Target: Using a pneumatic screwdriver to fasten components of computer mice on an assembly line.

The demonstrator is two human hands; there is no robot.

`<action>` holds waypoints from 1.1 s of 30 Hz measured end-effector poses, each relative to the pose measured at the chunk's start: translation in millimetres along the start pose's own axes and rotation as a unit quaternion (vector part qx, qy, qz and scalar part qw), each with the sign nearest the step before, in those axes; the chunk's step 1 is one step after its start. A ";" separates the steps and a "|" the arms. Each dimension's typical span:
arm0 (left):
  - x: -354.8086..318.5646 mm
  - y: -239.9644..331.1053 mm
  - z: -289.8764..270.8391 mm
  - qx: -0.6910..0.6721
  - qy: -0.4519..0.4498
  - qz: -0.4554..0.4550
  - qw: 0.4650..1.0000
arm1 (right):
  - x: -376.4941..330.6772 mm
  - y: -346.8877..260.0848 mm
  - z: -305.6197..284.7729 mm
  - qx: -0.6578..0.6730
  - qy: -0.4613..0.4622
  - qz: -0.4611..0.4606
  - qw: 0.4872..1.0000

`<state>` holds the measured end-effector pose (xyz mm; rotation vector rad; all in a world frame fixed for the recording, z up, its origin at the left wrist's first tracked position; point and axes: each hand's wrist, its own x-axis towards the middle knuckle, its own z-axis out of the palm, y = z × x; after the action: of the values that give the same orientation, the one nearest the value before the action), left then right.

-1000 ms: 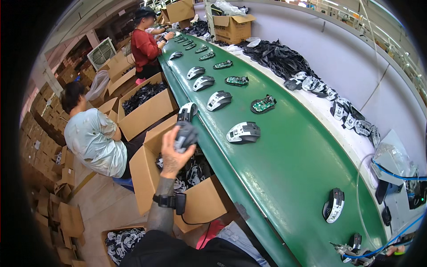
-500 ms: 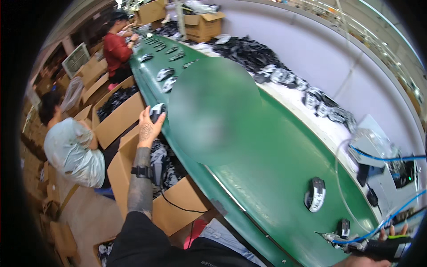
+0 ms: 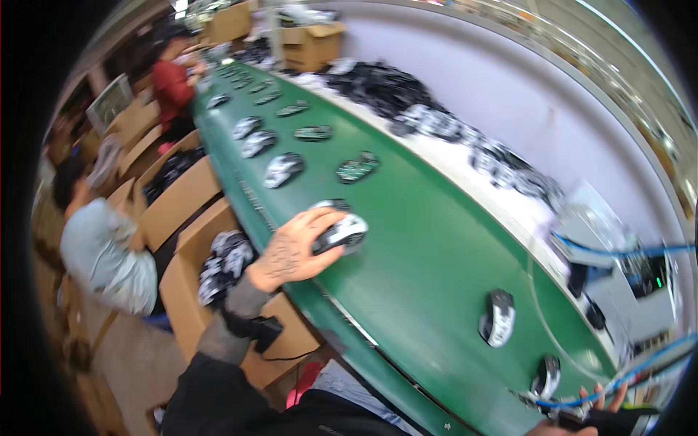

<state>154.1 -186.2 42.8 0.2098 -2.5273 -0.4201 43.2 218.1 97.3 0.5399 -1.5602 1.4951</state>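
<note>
My left hand [image 3: 294,251] grips a black-and-silver computer mouse [image 3: 345,232] from its left side, on or just above the green conveyor belt [image 3: 414,291]. At the lower right edge, my right hand [image 3: 582,421] is wrapped round a dark hand tool [image 3: 618,421] with a thin metal front end, which looks like a powered screwdriver; a blue hose runs by it. Close to the tool's tip lies another mouse [image 3: 547,376]. A further mouse [image 3: 498,318] rests on the belt between my hands. Beyond my left hand sit several more mice [image 3: 283,170] and green circuit boards [image 3: 357,167].
An open carton [image 3: 185,283] with black-and-white parts stands left of the belt. Someone in a light shirt [image 3: 109,247] sits beside the cartons; a person in red [image 3: 172,91] works at the far end. Parts are heaped along the white ledge [image 3: 465,163]. Grey equipment [image 3: 618,269] stands right.
My left hand has moved right and nearer, bringing the mouse from the belt's left edge over the belt. My right hand still holds the tool at the lower right.
</note>
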 end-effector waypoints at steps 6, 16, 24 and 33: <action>-49.2 -123.3 2.5 0.123 0.298 -0.237 0.916 | -12.1 -4.3 -5.7 -0.160 0.044 -0.078 0.983; -66.1 -248.3 -6.3 0.278 0.181 -0.358 0.873 | -11.8 -2.9 9.4 -0.111 0.054 -0.089 0.988; -32.3 -186.5 -5.7 0.237 0.220 -0.226 0.919 | -18.2 -6.6 13.4 -0.101 0.020 -0.068 0.992; 36.2 -78.6 59.4 0.006 -0.121 -0.012 0.993 | -9.6 -18.8 20.0 -0.101 0.001 -0.015 0.995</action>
<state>95.7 -253.5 -12.7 0.2054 -2.7688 -0.4637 57.4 193.3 102.4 0.4421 -1.6719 1.2964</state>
